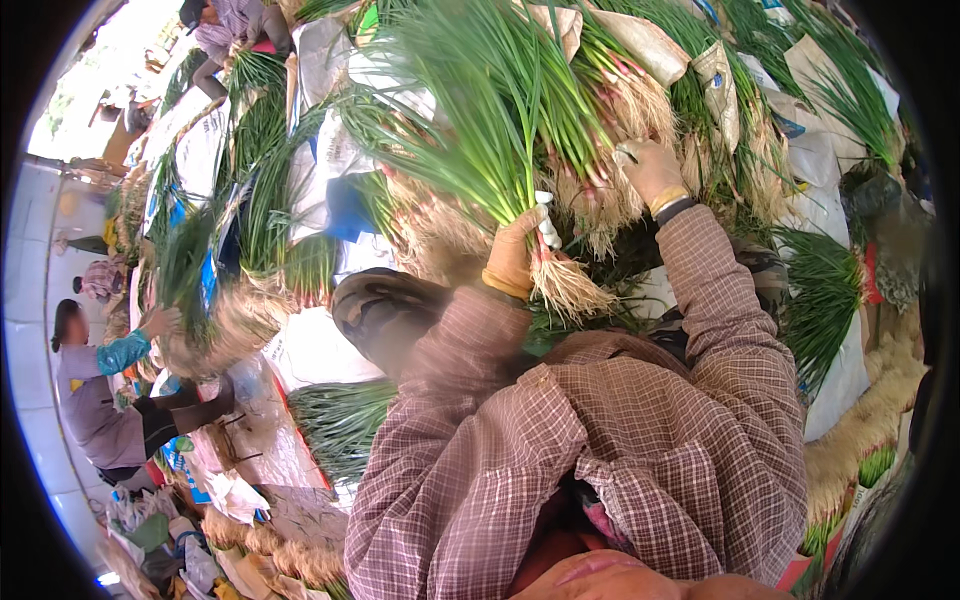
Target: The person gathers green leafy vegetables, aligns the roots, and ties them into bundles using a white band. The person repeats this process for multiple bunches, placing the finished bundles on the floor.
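A bunch of green onions (499,157) with long green leaves is gripped by my left hand (516,251), which wears a tan glove. Its pale roots (566,289) hang below my fingers, and white bulbs or finger coverings (547,221) show beside the thumb. Further right, my right hand (651,171), gloved too, is at the edge of a pile of green onions (592,142) with reddish stem ends. Its fingers are bent against the stems and roots; whether they hold any is unclear.
Rooted onion bundles (259,187) and white sacks (322,349) surround my crossed legs. Loose leaves lie in a heap (345,427) at lower left, with another bundle (821,300) at right. One co-worker (105,390) sits at far left, another (232,30) at top left.
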Demonstrator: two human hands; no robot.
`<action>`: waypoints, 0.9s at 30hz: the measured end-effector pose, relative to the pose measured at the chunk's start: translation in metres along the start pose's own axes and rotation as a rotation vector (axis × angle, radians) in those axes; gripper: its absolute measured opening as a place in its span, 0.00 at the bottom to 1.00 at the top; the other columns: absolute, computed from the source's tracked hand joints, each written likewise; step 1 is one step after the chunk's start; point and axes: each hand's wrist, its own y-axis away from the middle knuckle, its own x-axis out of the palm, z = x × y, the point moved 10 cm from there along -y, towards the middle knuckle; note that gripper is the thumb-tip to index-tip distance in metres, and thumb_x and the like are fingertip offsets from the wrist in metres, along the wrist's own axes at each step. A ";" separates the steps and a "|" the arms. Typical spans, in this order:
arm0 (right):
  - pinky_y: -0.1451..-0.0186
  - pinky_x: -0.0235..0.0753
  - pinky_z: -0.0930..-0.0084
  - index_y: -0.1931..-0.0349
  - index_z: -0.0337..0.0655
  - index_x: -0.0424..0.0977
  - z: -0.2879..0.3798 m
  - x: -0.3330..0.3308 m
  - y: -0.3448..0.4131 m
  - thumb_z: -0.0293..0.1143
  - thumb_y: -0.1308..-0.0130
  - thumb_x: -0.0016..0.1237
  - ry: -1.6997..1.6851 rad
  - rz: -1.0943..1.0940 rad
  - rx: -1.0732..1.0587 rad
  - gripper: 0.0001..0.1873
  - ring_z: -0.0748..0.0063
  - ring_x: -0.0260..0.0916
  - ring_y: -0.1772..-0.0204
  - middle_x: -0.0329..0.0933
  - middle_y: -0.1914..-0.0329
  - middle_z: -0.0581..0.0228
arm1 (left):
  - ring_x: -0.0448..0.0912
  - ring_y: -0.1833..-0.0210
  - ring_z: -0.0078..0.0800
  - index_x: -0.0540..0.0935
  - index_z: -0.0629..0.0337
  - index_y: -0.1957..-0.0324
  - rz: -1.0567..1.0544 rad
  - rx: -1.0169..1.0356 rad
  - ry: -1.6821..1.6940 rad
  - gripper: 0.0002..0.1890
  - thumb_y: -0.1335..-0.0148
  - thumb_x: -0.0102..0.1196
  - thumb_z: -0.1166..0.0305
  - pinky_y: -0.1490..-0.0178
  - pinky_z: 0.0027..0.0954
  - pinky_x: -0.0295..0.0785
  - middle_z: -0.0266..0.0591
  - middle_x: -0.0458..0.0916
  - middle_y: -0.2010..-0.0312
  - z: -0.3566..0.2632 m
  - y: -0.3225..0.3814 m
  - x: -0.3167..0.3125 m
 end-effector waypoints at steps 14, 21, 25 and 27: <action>0.71 0.71 0.64 0.65 0.41 0.77 0.063 0.006 0.119 0.34 0.41 0.54 -0.293 -0.101 -0.434 0.07 0.50 0.70 0.74 0.72 0.78 0.55 | 0.78 0.80 0.33 0.76 0.67 0.62 -0.031 0.223 -0.355 0.04 0.37 0.51 0.78 0.80 0.29 0.76 0.46 0.80 0.75 -0.022 -0.018 0.021; 0.55 0.77 0.71 0.53 0.41 0.79 0.036 0.007 0.103 0.34 0.34 0.50 -0.401 0.028 -0.401 0.12 0.61 0.78 0.59 0.80 0.61 0.57 | 0.82 0.76 0.32 0.80 0.73 0.56 -0.031 0.091 -0.126 0.13 0.38 0.55 0.71 0.75 0.37 0.82 0.47 0.84 0.71 -0.014 -0.001 -0.007; 0.60 0.75 0.78 0.47 0.41 0.72 0.095 -0.005 0.067 0.41 0.29 0.45 -0.638 -0.106 -0.502 0.17 0.77 0.73 0.66 0.78 0.64 0.67 | 0.79 0.82 0.30 0.81 0.69 0.58 0.008 -0.043 -0.175 0.12 0.37 0.54 0.69 0.80 0.30 0.78 0.45 0.82 0.75 0.014 0.006 0.002; 0.63 0.76 0.72 0.56 0.35 0.72 0.108 0.047 0.068 0.39 0.29 0.44 -0.933 0.463 -0.295 0.15 0.70 0.78 0.66 0.80 0.68 0.65 | 0.77 0.84 0.30 0.81 0.69 0.61 -0.004 0.082 -0.254 0.09 0.37 0.54 0.72 0.81 0.30 0.79 0.43 0.81 0.78 -0.001 0.009 0.007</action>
